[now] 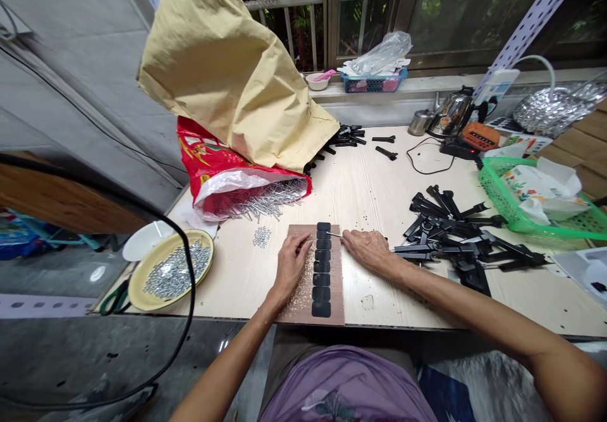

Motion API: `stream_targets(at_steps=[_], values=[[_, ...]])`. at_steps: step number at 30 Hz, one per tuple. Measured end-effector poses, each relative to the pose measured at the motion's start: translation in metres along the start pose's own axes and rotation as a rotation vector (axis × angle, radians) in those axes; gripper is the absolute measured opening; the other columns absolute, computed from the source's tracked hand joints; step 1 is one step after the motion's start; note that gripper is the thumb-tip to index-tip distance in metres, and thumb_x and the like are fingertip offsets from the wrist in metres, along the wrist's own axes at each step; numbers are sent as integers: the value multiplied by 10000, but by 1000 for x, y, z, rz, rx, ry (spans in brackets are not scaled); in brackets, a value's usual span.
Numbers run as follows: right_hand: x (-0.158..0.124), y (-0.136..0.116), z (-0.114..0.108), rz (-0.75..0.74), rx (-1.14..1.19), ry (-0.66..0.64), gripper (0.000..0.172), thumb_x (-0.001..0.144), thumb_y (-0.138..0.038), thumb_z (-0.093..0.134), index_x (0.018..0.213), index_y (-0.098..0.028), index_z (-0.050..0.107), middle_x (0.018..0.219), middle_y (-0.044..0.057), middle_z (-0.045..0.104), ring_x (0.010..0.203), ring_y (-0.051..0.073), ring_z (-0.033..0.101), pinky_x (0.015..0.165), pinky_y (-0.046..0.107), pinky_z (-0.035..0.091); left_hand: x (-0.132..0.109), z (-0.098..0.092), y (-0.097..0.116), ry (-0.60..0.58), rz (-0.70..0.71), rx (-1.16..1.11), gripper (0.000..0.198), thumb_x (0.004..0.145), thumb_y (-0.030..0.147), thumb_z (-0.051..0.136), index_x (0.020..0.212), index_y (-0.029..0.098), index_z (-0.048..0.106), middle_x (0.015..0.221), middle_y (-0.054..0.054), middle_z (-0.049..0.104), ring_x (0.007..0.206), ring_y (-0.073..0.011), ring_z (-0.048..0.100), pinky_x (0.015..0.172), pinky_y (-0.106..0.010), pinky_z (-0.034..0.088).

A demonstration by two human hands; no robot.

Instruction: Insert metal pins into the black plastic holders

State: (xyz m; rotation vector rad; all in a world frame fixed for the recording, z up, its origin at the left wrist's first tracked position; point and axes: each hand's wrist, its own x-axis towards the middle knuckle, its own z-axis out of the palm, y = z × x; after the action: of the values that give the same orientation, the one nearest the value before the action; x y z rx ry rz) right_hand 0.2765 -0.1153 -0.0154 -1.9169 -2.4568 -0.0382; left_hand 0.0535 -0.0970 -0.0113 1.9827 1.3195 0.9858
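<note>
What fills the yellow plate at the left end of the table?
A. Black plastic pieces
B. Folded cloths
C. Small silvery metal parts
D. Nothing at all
C: the yellow plate holds a heap of small silvery metal parts, while the black plastic pieces lie piled on the table to the right of the right hand.

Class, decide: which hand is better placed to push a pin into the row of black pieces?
Probably the right hand: it holds a thin metal pin pointing at the black pieces. The left hand rests beside them.
</note>
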Motion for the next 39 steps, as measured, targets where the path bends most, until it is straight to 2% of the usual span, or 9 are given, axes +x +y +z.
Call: stream_targets(at_steps=[9, 13, 17, 22, 26, 29, 33, 36, 39], values=[[20, 15, -9, -149, -60, -68, 242, 962, -271, 306, 1011, -202, 533, 767, 66, 670, 563, 151, 549, 505, 254, 268, 2, 1, -4, 9, -22, -9, 302, 910, 342, 456, 1108, 197, 633, 1041, -68, 638, 949, -184, 605, 818, -324, 498], [16, 14, -10, -198, -59, -82, 315, 975, -282, 247, 920, -174, 538, 717, 67, 658, 493, 125, 489, 484, 254, 246, 2, 1, -5, 8, -30, -14, 302, 910, 342, 458, 1113, 200, 632, 1044, -67, 639, 963, -183, 603, 837, -326, 493], [1, 6, -11, -457, 41, -72, 404, 987, -380, 194, 854, -182, 519, 638, 41, 621, 431, 96, 379, 462, 257, 223, 1, 1, -4, 6, -49, -30, 305, 911, 345, 456, 1114, 194, 626, 1063, -67, 639, 988, -184, 597, 874, -336, 481], [8, 7, -14, -211, 76, -84, 467, 992, -377, 123, 799, -177, 498, 558, 31, 569, 383, 81, 313, 444, 258, 240, 0, 0, -3, 24, -71, -30, 316, 920, 344, 438, 1147, 200, 605, 1107, -67, 629, 1039, -187, 582, 910, -341, 461], [11, 8, -10, -364, 107, -103, 431, 983, -416, 174, 828, -185, 503, 609, 35, 593, 399, 83, 336, 446, 262, 249, 1, 0, -3, 45, -104, -31, 333, 928, 345, 416, 1164, 192, 594, 1113, -73, 628, 1038, -186, 583, 913, -337, 456], [10, 9, -10, -215, 106, -170, 476, 991, -380, 107, 809, -171, 494, 553, 21, 553, 372, 70, 304, 429, 251, 235, 1, 0, -2, 44, -132, -27, 345, 927, 354, 416, 1174, 189, 592, 1125, -76, 622, 1047, -189, 578, 924, -337, 446], [8, 11, -14, -354, 87, -153, 469, 988, -400, 116, 857, -156, 496, 612, 34, 571, 407, 74, 316, 439, 254, 238, 1, 0, 0, 25, -161, -39, 353, 927, 363, 418, 1185, 190, 586, 1123, -75, 619, 1046, -187, 573, 924, -332, 437], [4, 13, -17, -199, 70, -210, 526, 988, -358, 38, 827, -150, 493, 580, 31, 552, 390, 70, 294, 422, 243, 231, 1, 0, 0, 31, -148, -32, 349, 923, 357, 428, 1190, 196, 584, 1142, -72, 612, 1070, -185, 558, 943, -330, 417], [-1, 9, -17, -364, 85, -184, 497, 988, -398, 91, 861, -157, 507, 617, 42, 583, 419, 82, 334, 447, 252, 242, 2, 0, 0, 31, -140, -31, 347, 924, 352, 425, 1194, 199, 581, 1142, -71, 609, 1070, -184, 554, 938, -326, 415]])
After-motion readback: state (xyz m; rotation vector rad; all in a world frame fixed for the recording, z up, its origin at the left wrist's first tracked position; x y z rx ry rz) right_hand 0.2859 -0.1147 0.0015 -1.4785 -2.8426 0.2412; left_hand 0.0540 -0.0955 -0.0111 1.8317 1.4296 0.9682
